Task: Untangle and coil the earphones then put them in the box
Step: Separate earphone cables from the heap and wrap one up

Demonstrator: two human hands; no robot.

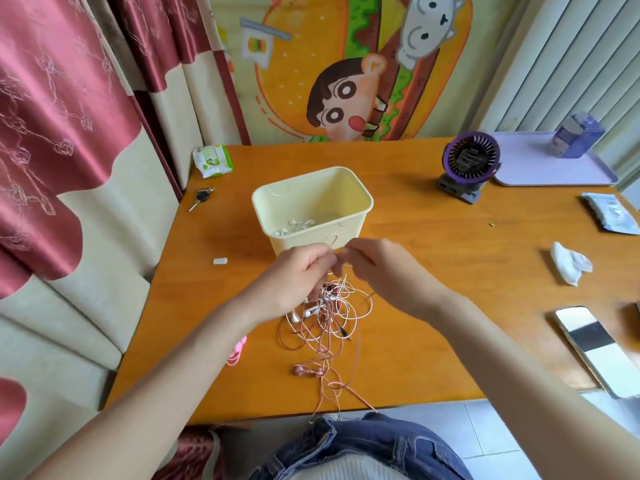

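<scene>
A tangle of pink and white earphones is seen hanging down onto the orange bench, with its lowest cords trailing past the near edge. It is held up from above by the left hand and the right hand, whose fingers are curled and pinched on thin cord where the two hands meet. Just behind the hands a cream box is stood open, with white earphones laid in its bottom, and a purple fan is placed farther back on the right.
</scene>
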